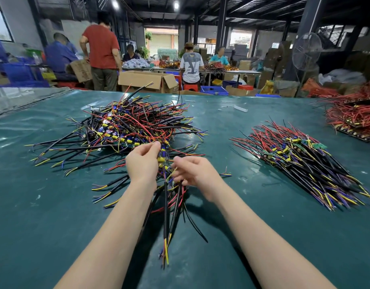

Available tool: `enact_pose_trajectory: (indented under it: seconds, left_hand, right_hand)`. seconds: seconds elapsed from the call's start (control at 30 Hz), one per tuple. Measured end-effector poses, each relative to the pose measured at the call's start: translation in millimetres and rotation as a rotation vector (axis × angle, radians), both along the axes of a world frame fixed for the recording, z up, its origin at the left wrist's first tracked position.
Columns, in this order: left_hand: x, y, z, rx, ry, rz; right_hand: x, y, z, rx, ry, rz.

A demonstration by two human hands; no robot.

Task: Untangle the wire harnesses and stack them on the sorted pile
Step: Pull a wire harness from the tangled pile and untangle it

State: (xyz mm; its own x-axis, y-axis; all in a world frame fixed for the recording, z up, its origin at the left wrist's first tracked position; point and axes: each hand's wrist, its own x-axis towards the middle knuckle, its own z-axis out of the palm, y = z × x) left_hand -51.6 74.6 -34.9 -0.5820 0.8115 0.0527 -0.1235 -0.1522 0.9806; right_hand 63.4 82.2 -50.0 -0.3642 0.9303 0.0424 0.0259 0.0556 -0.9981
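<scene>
While both hands meet over the table [54,205], a harness [165,207] hangs between them, its black leads trailing back toward the wrists. Left hand [142,163]: fingers curled, thumb and fingertips pinching the harness's upper end, which touches the near edge of the tangle [134,124]. Right hand [192,172]: fingers curled round thin yellow and black wires of the same harness, just beside the left hand. Sorted pile [300,161]: right of the right hand, well apart, wires lying parallel. Red pile [355,115]: farther right.
</scene>
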Motion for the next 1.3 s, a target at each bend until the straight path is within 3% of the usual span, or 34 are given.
enact_pose_trajectory:
  seconds: [0.13, 0.33, 0.63, 0.8, 0.93, 1.0, 1.1, 1.13, 1.17, 1.2, 1.3]
  left_hand:
    - [8, -6, 1, 0.0, -0.044, -0.136]
    - [2, -8, 5, -0.032, -0.093, -0.261]
    - [-24, -1, 1, -0.034, -0.115, -0.082]
    - [-28, 3, -1, -0.009, -0.098, -0.053]
    - [-45, 7, -2, 0.004, -0.177, 0.046]
    - [-49, 8, -7, 0.0, -0.058, 0.117]
    - [-45, 7, -14, -0.062, 0.475, 0.287]
    - [-47, 5, -15, -0.072, 0.519, 0.32]
    - [-50, 4, -15, -0.074, 0.485, 0.322]
    - [-55, 4, -12, -0.058, 0.326, 0.287]
    - [-71, 2, -6, -0.026, -0.32, 0.103]
  right_hand:
    - [-6, -4, -4, 0.117, 0.068, -0.102]
    - [8, 0, 0, -0.165, 0.301, -0.06]
    - [7, -4, 4, -0.165, 0.115, 0.169]
    - [12, -4, 5, -0.207, 0.115, 0.251]
    - [12, -4, 5, -0.21, 0.047, 0.33]
    - [13, -5, 5, -0.215, -0.002, 0.353]
    - [23, -3, 3, -0.224, -0.038, 0.336]
    - [25, -3, 3, -0.224, -0.039, 0.332]
    - [25, -2, 2, -0.219, -0.036, 0.334]
    - [24, -2, 2, -0.213, -0.031, 0.339]
    - [22, -1, 1, -0.226, -0.031, 0.352]
